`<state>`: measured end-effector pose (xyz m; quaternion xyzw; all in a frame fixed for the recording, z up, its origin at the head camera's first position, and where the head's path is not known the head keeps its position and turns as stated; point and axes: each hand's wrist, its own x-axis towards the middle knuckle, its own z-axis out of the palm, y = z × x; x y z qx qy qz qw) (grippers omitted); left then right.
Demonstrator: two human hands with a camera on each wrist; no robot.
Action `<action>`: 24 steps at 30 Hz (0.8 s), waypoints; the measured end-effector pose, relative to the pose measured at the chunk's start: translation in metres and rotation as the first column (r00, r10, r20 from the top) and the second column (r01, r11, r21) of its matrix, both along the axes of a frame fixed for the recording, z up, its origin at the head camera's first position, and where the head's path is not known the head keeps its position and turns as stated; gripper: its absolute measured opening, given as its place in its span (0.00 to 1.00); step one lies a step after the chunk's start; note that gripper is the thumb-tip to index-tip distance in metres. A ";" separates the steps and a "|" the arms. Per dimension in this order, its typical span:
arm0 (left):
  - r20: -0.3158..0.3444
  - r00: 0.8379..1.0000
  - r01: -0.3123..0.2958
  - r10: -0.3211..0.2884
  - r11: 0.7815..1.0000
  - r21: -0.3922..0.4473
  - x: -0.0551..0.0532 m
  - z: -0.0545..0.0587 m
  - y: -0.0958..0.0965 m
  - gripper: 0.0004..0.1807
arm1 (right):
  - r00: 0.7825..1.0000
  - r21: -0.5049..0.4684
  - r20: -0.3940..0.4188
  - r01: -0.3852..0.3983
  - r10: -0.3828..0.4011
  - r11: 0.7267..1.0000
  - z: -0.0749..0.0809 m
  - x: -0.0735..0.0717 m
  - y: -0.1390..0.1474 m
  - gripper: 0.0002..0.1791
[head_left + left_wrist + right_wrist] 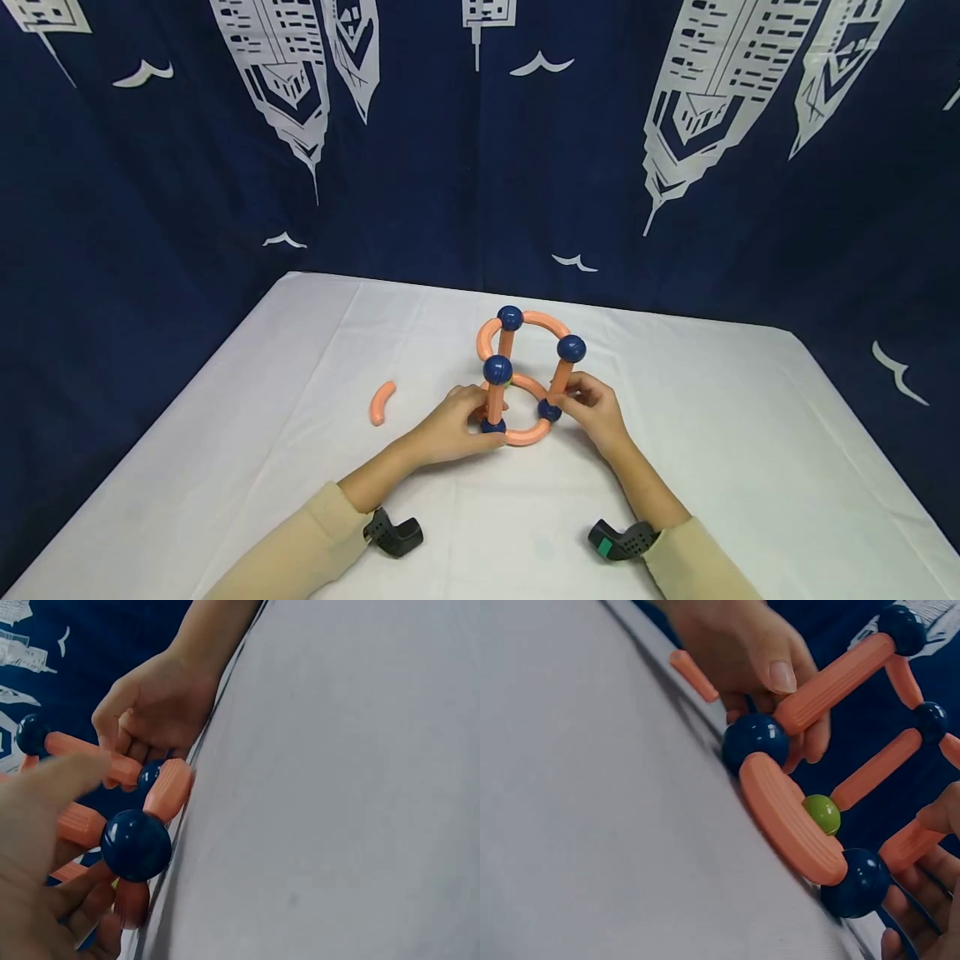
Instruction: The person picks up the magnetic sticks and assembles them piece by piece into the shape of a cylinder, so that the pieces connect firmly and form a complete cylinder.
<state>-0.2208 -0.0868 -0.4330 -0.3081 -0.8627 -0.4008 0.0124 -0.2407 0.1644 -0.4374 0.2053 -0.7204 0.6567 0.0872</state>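
Observation:
A frame of orange magnetic sticks and blue balls (497, 369) stands on the table. Curved sticks (528, 435) form its bottom ring, and straight uprights carry the upper balls. Two curved pieces (546, 322) join the upper balls at the back; between the front-left and right upper balls is a gap. My left hand (453, 423) holds the lower front-left upright (840, 684), thumb and fingers on either side near its bottom ball (136, 845). My right hand (596, 408) pinches the right upright (561, 377) low down, just above its ball. A green ball (823, 815) shows within the frame.
One loose curved orange stick (381, 403) lies left of the frame. The white-covered table (712, 433) ends at a dark blue curtain (450, 183) with white prints. Black wrist devices (393, 533) are on both forearms.

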 end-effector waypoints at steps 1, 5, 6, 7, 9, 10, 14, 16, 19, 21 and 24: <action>-0.019 1.000 -0.005 0.005 1.000 0.003 0.000 -0.001 0.001 0.17 | 0.999 -0.052 0.024 -0.030 0.032 0.998 -0.003 -0.003 0.002 0.08; -0.083 0.994 -0.069 0.068 0.998 0.000 -0.001 -0.007 0.001 0.16 | 0.983 -0.170 0.096 -0.136 0.153 0.976 -0.011 -0.011 0.008 0.12; -0.094 0.992 -0.081 0.081 0.997 0.003 -0.001 -0.008 0.000 0.16 | 0.979 -0.182 0.101 -0.158 0.179 0.971 -0.012 -0.012 0.008 0.13; -0.096 0.991 -0.095 0.095 0.995 0.008 -0.002 -0.009 -0.001 0.15 | 0.976 -0.185 0.101 -0.171 0.192 0.968 -0.013 -0.013 0.008 0.13; -0.104 0.988 -0.113 0.116 0.993 0.030 -0.002 -0.011 -0.002 0.15 | 0.974 -0.185 0.101 -0.182 0.203 0.966 -0.013 -0.013 0.007 0.13; -0.107 0.986 -0.121 0.124 0.992 0.041 -0.003 -0.011 -0.002 0.15 | 0.974 -0.187 0.103 -0.178 0.200 0.966 -0.013 -0.014 0.007 0.13; -0.111 0.980 -0.155 0.165 0.983 0.098 -0.004 -0.012 -0.003 0.14 | 0.976 -0.195 0.114 -0.160 0.185 0.968 -0.012 -0.013 0.005 0.11; -0.098 0.976 -0.181 0.194 0.975 0.129 -0.005 -0.012 -0.003 0.13 | 0.975 -0.185 0.119 -0.164 0.187 0.969 -0.012 -0.012 0.005 0.11; -0.080 0.969 -0.218 0.234 0.961 0.168 -0.005 -0.014 -0.003 0.14 | 0.971 -0.156 0.128 -0.183 0.204 0.971 -0.011 -0.011 0.006 0.11; -0.081 0.964 -0.236 0.253 0.955 0.181 -0.006 -0.015 -0.002 0.15 | 0.966 -0.135 0.132 -0.204 0.222 0.970 -0.011 -0.010 0.007 0.11; -0.100 0.955 -0.256 0.278 0.949 0.185 -0.007 -0.017 -0.002 0.17 | 0.958 -0.110 0.143 -0.236 0.250 0.966 -0.012 -0.010 0.008 0.11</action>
